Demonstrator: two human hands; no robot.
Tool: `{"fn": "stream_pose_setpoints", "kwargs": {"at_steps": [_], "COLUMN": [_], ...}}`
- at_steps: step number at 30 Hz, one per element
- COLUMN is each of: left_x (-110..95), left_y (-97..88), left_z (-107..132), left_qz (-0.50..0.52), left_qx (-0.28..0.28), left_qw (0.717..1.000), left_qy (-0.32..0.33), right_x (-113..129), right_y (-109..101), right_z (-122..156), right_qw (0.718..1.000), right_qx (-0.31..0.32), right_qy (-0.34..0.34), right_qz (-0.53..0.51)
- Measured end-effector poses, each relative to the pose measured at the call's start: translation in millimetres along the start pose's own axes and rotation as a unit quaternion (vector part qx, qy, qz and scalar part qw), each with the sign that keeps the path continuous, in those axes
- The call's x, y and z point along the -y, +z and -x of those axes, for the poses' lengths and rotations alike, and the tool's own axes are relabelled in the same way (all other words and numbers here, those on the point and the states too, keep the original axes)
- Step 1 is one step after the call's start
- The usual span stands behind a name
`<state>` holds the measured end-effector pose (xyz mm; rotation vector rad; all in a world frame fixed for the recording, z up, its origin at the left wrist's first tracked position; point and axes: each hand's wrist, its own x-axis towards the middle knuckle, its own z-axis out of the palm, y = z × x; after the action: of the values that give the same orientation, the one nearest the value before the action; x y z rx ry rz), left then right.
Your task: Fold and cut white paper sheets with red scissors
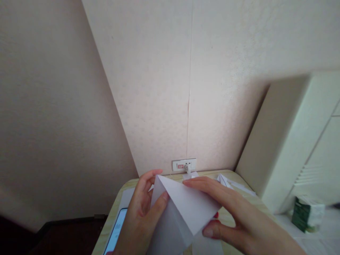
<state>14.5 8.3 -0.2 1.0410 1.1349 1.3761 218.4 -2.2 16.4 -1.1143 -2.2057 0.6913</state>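
Note:
A folded white sheet of paper (183, 209) is held up over a small light wooden table (117, 205) at the bottom middle. My left hand (140, 216) grips its left edge, thumb on the front face and fingers curled behind the top corner. My right hand (233, 219) lies over the right side, fingers stretched along the fold and thumb pinching the lower corner from below.
A phone (117, 230) with a lit screen lies at the table's left edge. More folded white paper (231, 183) rests at the back right. A wall socket (184, 165) with a plug sits just above the table. A cream cabinet (292, 141) and a green-and-white box (308, 212) stand to the right.

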Motion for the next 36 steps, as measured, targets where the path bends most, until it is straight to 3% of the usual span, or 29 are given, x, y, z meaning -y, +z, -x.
{"fn": "stream_pose_setpoints", "kwargs": {"at_steps": [4, 11, 18, 23, 26, 31, 36], "left_x": [-1, 4, 7, 6, 4, 2, 0], "left_y": [2.7, -2.1, -1.9, -3.6, -7.3, -13.4, -17.0], "left_z": [2, -1, -2, -4, -4, -6, -9], "left_qz": [0.007, 0.008, 0.012, 0.007, -0.006, -0.045, -0.068], "left_qx": [0.006, 0.004, 0.002, 0.008, 0.022, 0.046, 0.067], "left_qw": [1.0, 1.0, 1.0, 1.0, 1.0, 0.998, 0.995], "left_qy": [-0.004, -0.006, 0.008, 0.001, 0.004, 0.005, -0.005], "right_x": [1, 1, 2, 1, -4, -10, -7], "right_y": [2, 2, 1, -1, -3, -6, -9], "right_z": [0, -6, -1, -1, 1, 6, 6], "right_qw": [0.999, 1.0, 0.997, 0.999, 0.998, 0.995, 0.998], "right_qx": [0.03, 0.015, 0.039, 0.025, 0.015, 0.031, 0.023], "right_qy": [0.035, 0.025, 0.063, 0.033, 0.017, 0.06, 0.048], "right_qz": [-0.019, 0.0, -0.026, -0.036, -0.05, -0.069, -0.015]}}
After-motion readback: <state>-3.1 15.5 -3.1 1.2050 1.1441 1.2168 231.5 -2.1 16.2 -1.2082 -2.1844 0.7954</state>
